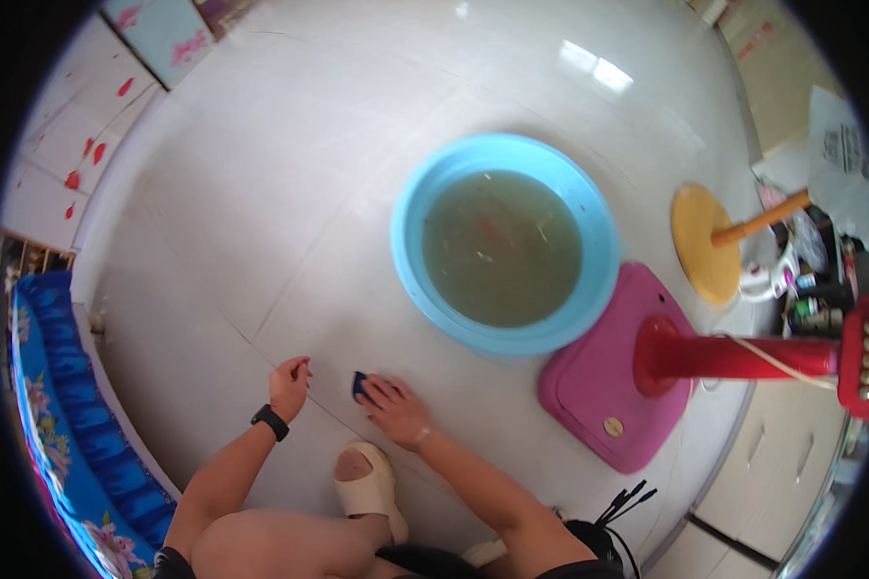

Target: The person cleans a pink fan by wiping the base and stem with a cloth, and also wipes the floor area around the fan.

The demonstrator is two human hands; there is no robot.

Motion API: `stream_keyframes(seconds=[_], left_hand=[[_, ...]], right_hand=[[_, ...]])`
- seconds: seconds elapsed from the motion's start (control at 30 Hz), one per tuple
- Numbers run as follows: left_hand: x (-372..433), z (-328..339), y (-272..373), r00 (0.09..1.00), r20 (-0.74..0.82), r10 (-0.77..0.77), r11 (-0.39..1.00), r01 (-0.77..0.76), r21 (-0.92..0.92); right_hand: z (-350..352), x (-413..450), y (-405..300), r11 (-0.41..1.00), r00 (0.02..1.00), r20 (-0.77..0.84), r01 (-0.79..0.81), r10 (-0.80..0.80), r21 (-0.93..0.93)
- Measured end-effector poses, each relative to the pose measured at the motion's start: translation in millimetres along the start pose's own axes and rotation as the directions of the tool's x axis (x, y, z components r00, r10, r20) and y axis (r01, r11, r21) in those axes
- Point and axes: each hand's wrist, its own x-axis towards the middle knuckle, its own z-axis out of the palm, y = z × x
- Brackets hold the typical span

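Observation:
My right hand [397, 412] lies flat on the pale tiled floor, its fingers over a small dark blue piece [359, 386], perhaps a cloth or sponge. Most of that piece is hidden under the fingers. To its left, my left hand [288, 389] hovers loosely curled, with nothing visible in it and a black watch [270, 423] on the wrist. A light blue plastic basin [414, 289] stands on the floor beyond my right hand. Murky water [503, 250] partly fills it, with an orange patch and pale specks showing.
Right of the basin is a pink-based stand with a red post [586, 391]. A round wooden base with a pole [702, 246] stands or leans farther right. Drawers [775, 449] line the right side. A bed with a blue floral ruffled cover [94, 405] borders the left.

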Motion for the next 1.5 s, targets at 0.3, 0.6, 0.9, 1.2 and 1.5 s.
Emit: stream_keyframes(seconds=[0.3,0.6,0.9,1.2,1.5], left_hand=[[12,63,33,0.957,0.270,0.104,0.989,-0.128,0.071],[38,74,48,0.931,0.308,0.195,0.970,-0.229,0.078],[23,41,28,0.989,0.123,0.079,0.997,-0.076,-0.029],[9,-30,-14,0.976,-0.210,-0.053,0.998,0.048,-0.028],[-8,-67,-25,0.952,-0.250,-0.177,0.978,0.142,-0.150]], right_hand=[[-65,-196,29,0.421,0.465,-0.364,-0.885,0.807,-0.197],[-30,-247,17,-0.241,-0.445,-0.571,-0.885,0.690,0.398],[-38,-50,19,0.655,0.573,-0.381,-0.744,0.726,0.129],[-13,82,55,0.771,0.748,-0.214,-0.636,0.629,0.043],[24,179,11,0.978,0.982,-0.159,-0.074,0.106,0.197]])
